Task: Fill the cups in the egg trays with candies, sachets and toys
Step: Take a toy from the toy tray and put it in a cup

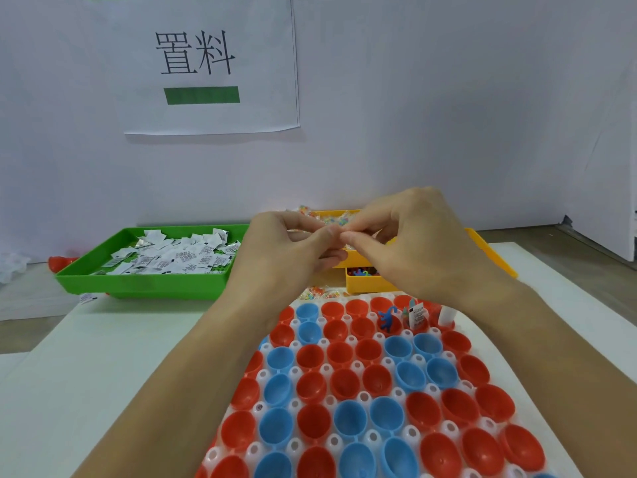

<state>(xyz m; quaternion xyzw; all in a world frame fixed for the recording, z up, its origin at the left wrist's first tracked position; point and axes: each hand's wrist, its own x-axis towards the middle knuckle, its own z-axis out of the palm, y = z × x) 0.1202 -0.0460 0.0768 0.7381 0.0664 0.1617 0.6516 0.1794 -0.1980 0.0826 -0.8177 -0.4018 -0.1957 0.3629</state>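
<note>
While most cups in the egg tray [344, 401] sit bare, the supplies wait along the far edge of the table. Farthest left is the green tray [144, 284], heaped with white sachets [179, 257]. Next comes the left hand [293, 250], raised above the far end of the egg tray, its thumb and fingers pinching one side of a small clear candy packet [339, 222]. The packet hangs between the two hands, its long axis running roughly side to side, and it appears to hold coloured sweets, though much of it is hidden by fingers. The right hand [406, 243] pinches the other side, so both hands are clamped on the same packet, fingertips nearly touching. Behind them lies the large yellow tray [489, 250] of candies, and just below it a smaller yellow box [365, 282] with toys. Directly beneath the right wrist, a few far-row cups already hold a blue toy figure [387, 319] and a sachet [416, 315]. The unfilled cups lie below and nearer the person, so the packet likely has to come down and toward the body; either hand seems equally close.
</note>
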